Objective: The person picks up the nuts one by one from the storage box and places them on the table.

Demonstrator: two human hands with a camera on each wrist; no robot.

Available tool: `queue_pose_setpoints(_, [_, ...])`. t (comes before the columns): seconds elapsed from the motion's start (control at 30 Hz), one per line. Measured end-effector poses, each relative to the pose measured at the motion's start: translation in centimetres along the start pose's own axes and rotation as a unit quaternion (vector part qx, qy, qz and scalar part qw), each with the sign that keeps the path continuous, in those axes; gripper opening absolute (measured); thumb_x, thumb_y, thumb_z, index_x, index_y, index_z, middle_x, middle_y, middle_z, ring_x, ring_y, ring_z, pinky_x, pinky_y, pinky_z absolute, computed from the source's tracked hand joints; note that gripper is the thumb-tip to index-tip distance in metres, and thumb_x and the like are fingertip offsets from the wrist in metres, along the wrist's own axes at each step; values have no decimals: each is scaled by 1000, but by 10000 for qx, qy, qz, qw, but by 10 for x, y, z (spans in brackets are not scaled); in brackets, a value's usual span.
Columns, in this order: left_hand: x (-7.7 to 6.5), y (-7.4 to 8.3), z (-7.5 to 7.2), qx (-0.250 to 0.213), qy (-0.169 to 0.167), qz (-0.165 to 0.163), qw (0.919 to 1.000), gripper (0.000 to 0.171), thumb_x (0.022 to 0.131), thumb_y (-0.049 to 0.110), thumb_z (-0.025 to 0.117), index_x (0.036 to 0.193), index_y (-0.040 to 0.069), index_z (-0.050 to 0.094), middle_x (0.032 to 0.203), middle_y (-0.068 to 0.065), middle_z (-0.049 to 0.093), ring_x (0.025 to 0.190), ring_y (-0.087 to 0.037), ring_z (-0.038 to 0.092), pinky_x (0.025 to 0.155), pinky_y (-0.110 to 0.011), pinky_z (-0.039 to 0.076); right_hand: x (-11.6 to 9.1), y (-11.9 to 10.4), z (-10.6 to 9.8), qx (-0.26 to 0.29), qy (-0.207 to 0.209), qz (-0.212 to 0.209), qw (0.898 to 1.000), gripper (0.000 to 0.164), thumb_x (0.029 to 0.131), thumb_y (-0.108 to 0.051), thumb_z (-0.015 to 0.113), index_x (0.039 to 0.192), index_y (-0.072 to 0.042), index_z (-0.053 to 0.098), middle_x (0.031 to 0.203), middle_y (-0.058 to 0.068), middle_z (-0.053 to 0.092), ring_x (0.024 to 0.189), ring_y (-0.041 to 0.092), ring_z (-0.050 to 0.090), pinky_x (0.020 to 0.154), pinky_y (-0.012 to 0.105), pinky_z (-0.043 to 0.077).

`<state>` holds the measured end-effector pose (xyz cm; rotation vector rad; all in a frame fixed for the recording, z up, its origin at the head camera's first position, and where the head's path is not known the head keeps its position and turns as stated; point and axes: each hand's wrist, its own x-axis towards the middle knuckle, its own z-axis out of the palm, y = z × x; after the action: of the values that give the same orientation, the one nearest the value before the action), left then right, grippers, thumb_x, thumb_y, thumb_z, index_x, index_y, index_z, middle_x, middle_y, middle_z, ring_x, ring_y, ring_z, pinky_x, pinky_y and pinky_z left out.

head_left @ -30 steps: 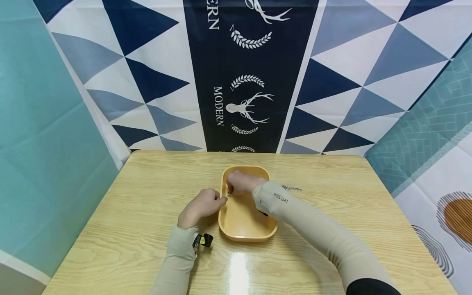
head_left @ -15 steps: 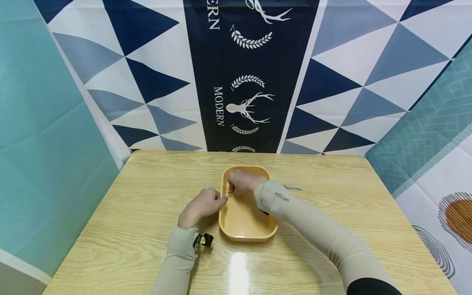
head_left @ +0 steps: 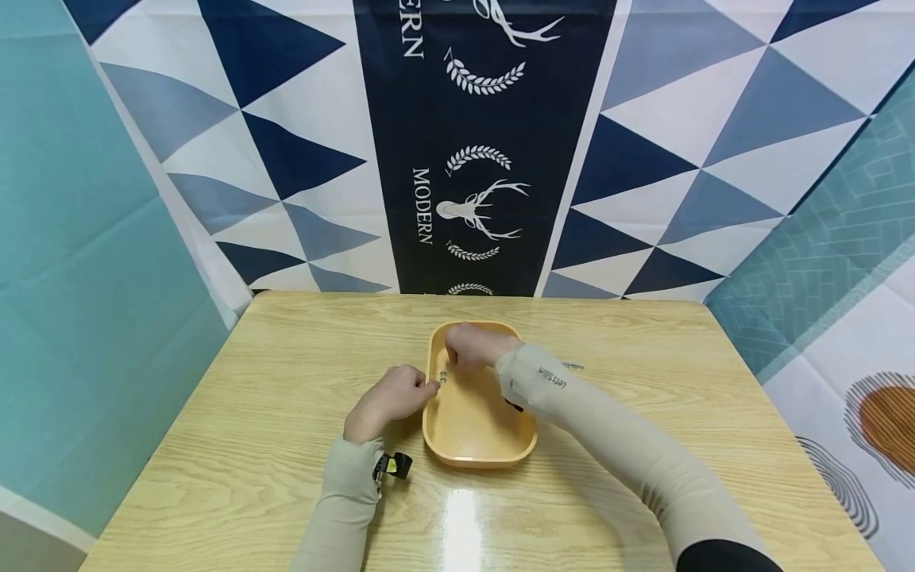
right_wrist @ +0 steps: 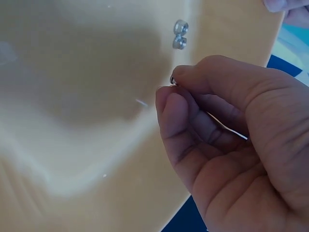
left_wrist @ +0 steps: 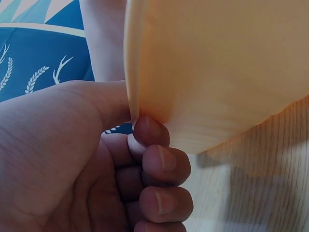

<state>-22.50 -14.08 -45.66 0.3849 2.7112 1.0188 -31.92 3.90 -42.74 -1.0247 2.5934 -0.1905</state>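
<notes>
A yellow-orange plastic tray [head_left: 475,433] stands on the table. My left hand [head_left: 393,399] pinches its left rim between thumb and curled fingers, which the left wrist view shows closely. Inside the tray is my right hand [head_left: 477,346], near the far left corner. Its thumb and fingertips pinch a small shiny metal piece [right_wrist: 173,80], mostly hidden by the fingers, so its kind is unclear. Two small silver ring-like pieces [right_wrist: 180,35] lie touching each other on the tray, a little apart from the right fingertips and near the left thumb.
A silver chain-like strip [head_left: 573,365] lies on the wooden table [head_left: 250,445] right of the tray, partly behind the right forearm [head_left: 608,433]. Patterned cloth [head_left: 472,159] hangs behind the table's far edge.
My right hand has shifted slightly up and to the right, away from the two silver pieces, which now show more clearly. The left hand stays on the rim.
</notes>
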Motion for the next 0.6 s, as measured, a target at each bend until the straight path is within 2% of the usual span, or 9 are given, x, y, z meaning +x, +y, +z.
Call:
queue_pose_setpoints(0.13, [-1, 1, 0, -47, -22, -20, 10000, 48, 101, 29, 58, 57, 18, 43, 53, 6, 37, 48, -10, 35, 49, -25, 30, -2, -1, -6, -93, -73, 55, 9999, 45, 82, 10, 54, 50, -19, 42, 48, -8, 27, 48, 9, 26, 47, 23, 21])
queue_pose_setpoints(0.33, [-1, 2, 0, -53, -19, -46, 10000, 47, 101, 29, 58, 57, 18, 44, 54, 6, 38, 48, -10, 36, 50, -25, 30, -6, 2, -16, -192, -23, -127, 9997, 44, 78, 7, 56, 48, -20, 38, 49, -8, 22, 50, 8, 17, 48, 23, 17])
queue_pose_setpoints(0.43, [-1, 2, 0, -43, -37, -46, 10000, 48, 102, 29, 58, 57, 18, 44, 54, 6, 39, 48, -10, 35, 50, -25, 30, -8, 4, -21, -126, 21, -129, 9998, 40, 75, 7, 56, 48, -19, 42, 49, -9, 27, 49, 7, 21, 48, 22, 19])
queue_pose_setpoints(0.6, [-1, 2, 0, -43, -80, -99, 9999, 48, 102, 30, 58, 57, 18, 44, 53, 6, 39, 48, -10, 35, 50, -25, 30, -14, 5, -32, -76, 75, -142, 9998, 29, 77, 6, 62, 58, -15, 61, 56, -8, 46, 52, 6, 38, 50, 20, 32])
